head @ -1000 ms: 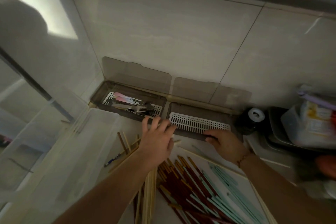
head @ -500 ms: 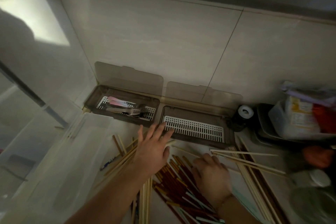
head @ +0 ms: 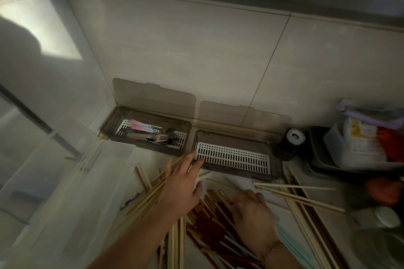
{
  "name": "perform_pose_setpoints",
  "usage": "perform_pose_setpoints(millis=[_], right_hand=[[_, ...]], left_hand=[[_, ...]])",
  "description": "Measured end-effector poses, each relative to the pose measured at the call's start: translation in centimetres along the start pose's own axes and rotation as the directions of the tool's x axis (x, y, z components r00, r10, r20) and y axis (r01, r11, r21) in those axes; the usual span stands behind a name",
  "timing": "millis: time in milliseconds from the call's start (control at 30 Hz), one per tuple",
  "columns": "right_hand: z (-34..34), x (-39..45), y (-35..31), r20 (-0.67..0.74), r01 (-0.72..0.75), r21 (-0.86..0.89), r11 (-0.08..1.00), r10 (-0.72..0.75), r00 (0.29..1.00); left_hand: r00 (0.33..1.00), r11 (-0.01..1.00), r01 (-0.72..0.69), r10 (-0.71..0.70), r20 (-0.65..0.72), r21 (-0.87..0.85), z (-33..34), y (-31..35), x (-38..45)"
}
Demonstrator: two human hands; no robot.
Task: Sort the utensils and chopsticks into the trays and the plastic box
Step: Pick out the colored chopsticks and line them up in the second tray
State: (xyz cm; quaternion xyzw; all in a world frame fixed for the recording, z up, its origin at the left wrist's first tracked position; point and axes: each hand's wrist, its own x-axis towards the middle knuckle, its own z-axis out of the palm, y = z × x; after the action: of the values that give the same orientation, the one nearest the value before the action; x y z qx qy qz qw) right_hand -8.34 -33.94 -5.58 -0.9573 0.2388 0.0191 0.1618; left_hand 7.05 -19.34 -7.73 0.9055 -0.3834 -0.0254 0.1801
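Hands first: the right hand (head: 254,214) has drawn back from the front rim of the right tray (head: 235,173), where it rested a second ago, and now sits knuckles-up on the pile of red chopsticks (head: 209,220). Its fingers curl down among the sticks, but whether they pinch any yet I cannot tell. The left hand (head: 182,183) stays spread flat, fingers straight, its fingertips just at that tray's near left corner, palm over a fan of pale chopsticks (head: 142,205).

That shift suggests the tray has been set in place and the next batch of chopsticks is being gathered; the tray holds nothing but its white slotted insert.

Beyond the left hand, the left tray (head: 113,122) already holds forks (head: 161,136) and pastel-handled utensils. Both trays' smoky lids stand open against the tiled wall. To the left sits the clear plastic box (head: 72,183), with a few pale chopsticks near its far corner. More pale chopsticks (head: 306,196) lie crossed to the right of the tray, and pale blue ones under the right forearm.

Red, blue and pale sticks overlap, so pulling one colour may drag others along. A dark roll (head: 291,142) and a heaped tub (head: 358,146) crowd the right side.
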Motion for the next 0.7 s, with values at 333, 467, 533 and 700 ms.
perform_pose_setpoints(millis=[333,467,533,700], right_hand=[[-10.5,6.4,-2.6,-0.195,0.135,0.711,0.691,0.010,0.981],[-9.0,11.8,-1.3,0.046,0.151,0.316,0.937,-0.174,0.984],[-7.2,13.5,-0.7,0.163,0.181,0.154,0.971,-0.206,0.965],[-3.9,16.0,-0.8,0.255,0.189,0.059,0.980,-0.198,0.946]], left_hand=[[0.994,0.958,0.094,-0.106,-0.030,-0.272,1.5,-0.9,-0.1],[0.997,0.966,0.069,-0.060,0.046,-0.248,1.5,-1.0,0.1],[0.993,0.971,0.084,-0.061,0.105,-0.226,1.2,-1.1,0.4],[0.978,0.969,0.139,-0.102,0.183,-0.203,0.3,-1.0,0.7]])
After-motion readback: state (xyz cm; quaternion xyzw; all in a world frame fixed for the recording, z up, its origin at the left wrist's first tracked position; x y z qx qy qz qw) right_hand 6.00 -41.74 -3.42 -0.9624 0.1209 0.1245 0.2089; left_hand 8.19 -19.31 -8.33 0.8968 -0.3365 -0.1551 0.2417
